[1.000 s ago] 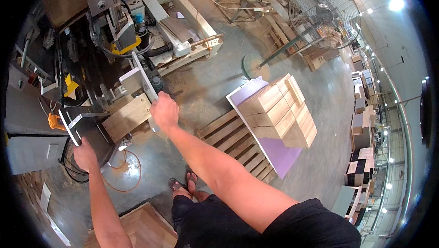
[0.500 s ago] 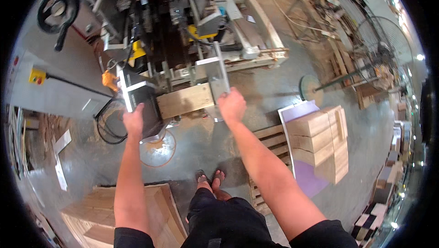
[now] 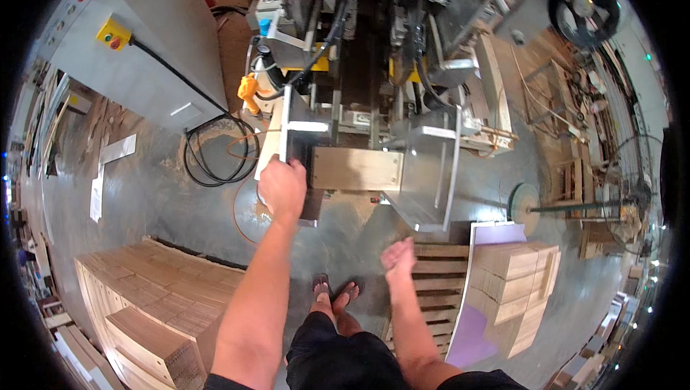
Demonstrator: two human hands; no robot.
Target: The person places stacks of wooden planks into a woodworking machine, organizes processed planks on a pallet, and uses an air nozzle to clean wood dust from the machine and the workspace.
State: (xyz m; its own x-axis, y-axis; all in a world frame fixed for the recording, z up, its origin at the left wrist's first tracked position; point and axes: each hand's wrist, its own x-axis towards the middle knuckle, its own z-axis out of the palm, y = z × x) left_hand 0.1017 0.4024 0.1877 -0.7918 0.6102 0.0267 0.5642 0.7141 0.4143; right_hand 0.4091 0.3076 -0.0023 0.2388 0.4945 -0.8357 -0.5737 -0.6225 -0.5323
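Observation:
My left hand [image 3: 282, 189] grips the lower end of an upright metal guide bar [image 3: 287, 127] on the left side of a woodworking machine [image 3: 359, 45]. A pale wooden board [image 3: 356, 168] lies flat in the machine's mouth, just right of that hand. A slanted metal plate [image 3: 424, 174] flanks the board on the right. My right hand [image 3: 397, 255] hangs free below that plate with fingers apart, holding nothing, over the edge of a wooden pallet [image 3: 431, 268]. My feet in sandals [image 3: 334, 291] stand on the concrete floor.
A grey control cabinet [image 3: 151, 59] with a yellow button box stands at the left, black cables [image 3: 215, 156] coiled below it. Stacked wooden boards [image 3: 151, 304] fill the lower left. Wooden blocks [image 3: 514, 278] sit on a purple sheet on the pallet. A fan stand [image 3: 528, 203] is at right.
My right hand has let go of the right-hand metal plate and dropped toward the pallet. My left hand stays on the left guide bar. The view has swung left over the machine.

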